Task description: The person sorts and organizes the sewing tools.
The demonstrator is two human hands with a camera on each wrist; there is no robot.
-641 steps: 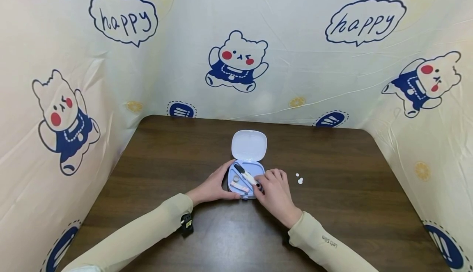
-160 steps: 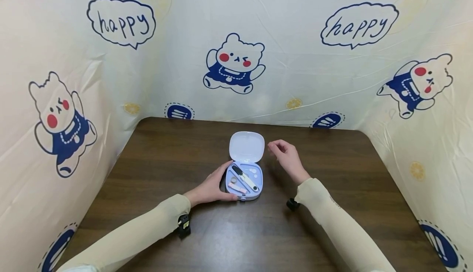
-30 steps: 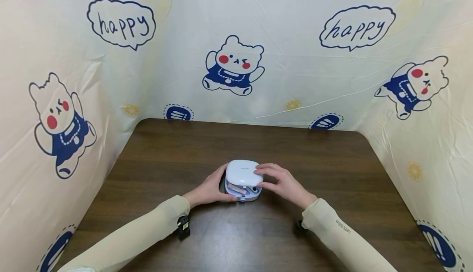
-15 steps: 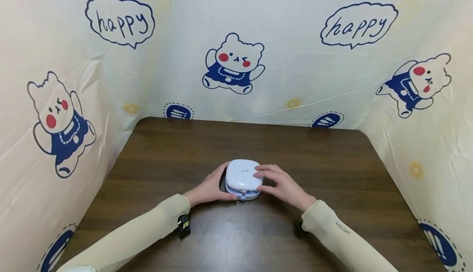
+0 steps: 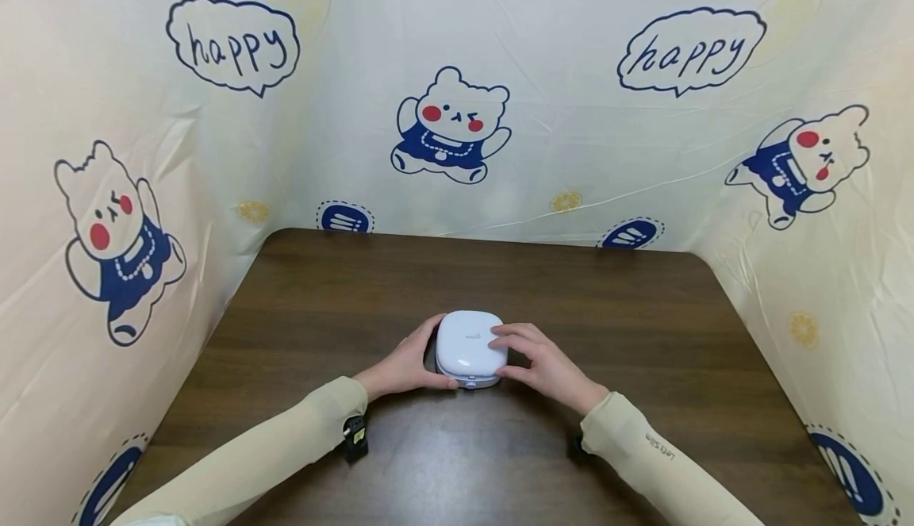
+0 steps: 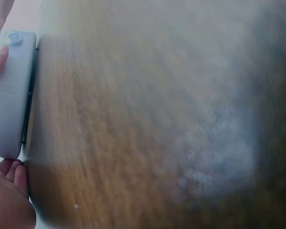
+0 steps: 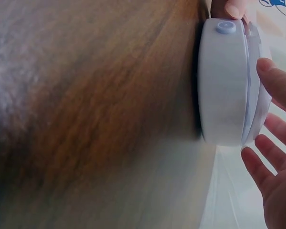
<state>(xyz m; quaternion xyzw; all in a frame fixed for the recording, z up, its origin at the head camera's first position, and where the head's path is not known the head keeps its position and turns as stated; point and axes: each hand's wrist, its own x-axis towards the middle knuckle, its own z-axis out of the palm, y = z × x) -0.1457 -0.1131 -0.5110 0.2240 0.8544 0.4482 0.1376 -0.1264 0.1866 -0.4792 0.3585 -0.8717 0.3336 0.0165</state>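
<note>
A small pale-blue case (image 5: 471, 382) rests on the table with its white lid (image 5: 467, 345) folded down over it, hiding the contents. In the right wrist view a narrow gap shows between lid and base beside the round button (image 7: 226, 27). My left hand (image 5: 403, 363) grips the case's left side, thumb along the front near the button and fingers round the back. From the right, my right hand (image 5: 548, 366) touches the lid, with fingertips on top and the thumb at its front right edge. Its other fingers are spread loosely in the right wrist view.
The brown wooden table (image 5: 343, 288) has rounded far corners. A pale curtain (image 5: 571, 145) printed with bears surrounds it at the back and both sides. A black wrist camera (image 5: 355, 439) sits under the left sleeve.
Small white discs went from the table into the case. The right hand then swung the lid down, and its front edge has lowered further over the base. My left hand kept its grip.
</note>
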